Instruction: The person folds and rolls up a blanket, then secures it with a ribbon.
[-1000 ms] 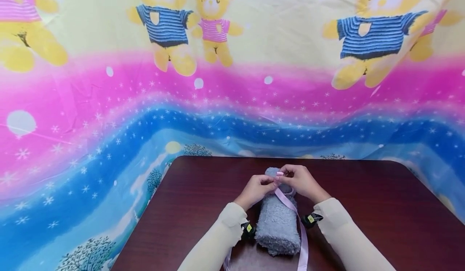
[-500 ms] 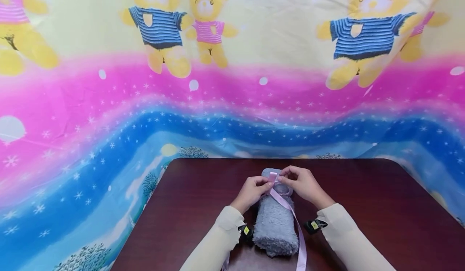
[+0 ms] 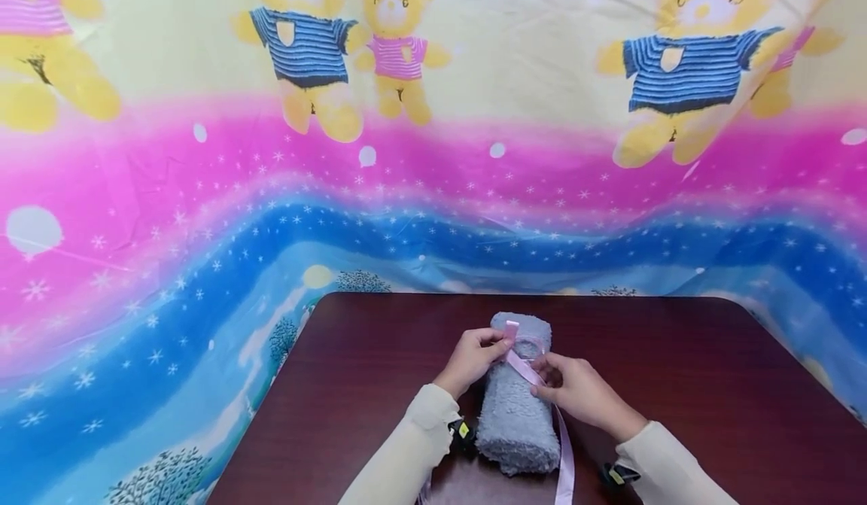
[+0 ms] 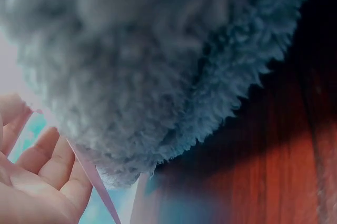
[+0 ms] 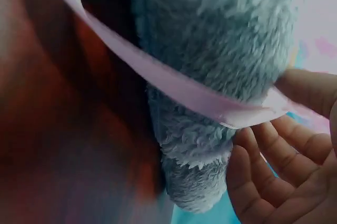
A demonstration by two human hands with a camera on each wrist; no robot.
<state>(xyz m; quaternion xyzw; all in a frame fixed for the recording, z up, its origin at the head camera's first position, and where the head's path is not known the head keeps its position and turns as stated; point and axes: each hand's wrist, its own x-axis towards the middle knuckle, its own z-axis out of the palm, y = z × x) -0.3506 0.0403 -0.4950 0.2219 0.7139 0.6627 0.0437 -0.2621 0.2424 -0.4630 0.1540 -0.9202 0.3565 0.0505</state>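
A fluffy grey rolled towel [image 3: 518, 430] lies lengthwise on the table, with a pink ribbon [image 3: 521, 367] around it near its far end. My left hand [image 3: 467, 358] pinches the ribbon close to its short upright end, at the towel's left side. On the other side, my right hand [image 3: 585, 392] pinches the long part of the ribbon between thumb and fingers. From there the ribbon runs down past the towel's right side toward me. In the right wrist view the ribbon [image 5: 174, 84] slants across the towel [image 5: 221, 34]. The towel [image 4: 116, 76] fills much of the left wrist view.
The dark reddish-brown table [image 3: 366, 384] has rounded far corners. Behind it hangs a cloth backdrop [image 3: 433, 166] printed with bears and snowflakes. A strap with a black device [image 3: 463, 430] sits at the left wrist, another device [image 3: 618, 476] at the right.
My right hand has left the ribbon's short end and moved toward me and to the right, onto the long part. My left hand stays at the short end, which now stands up.
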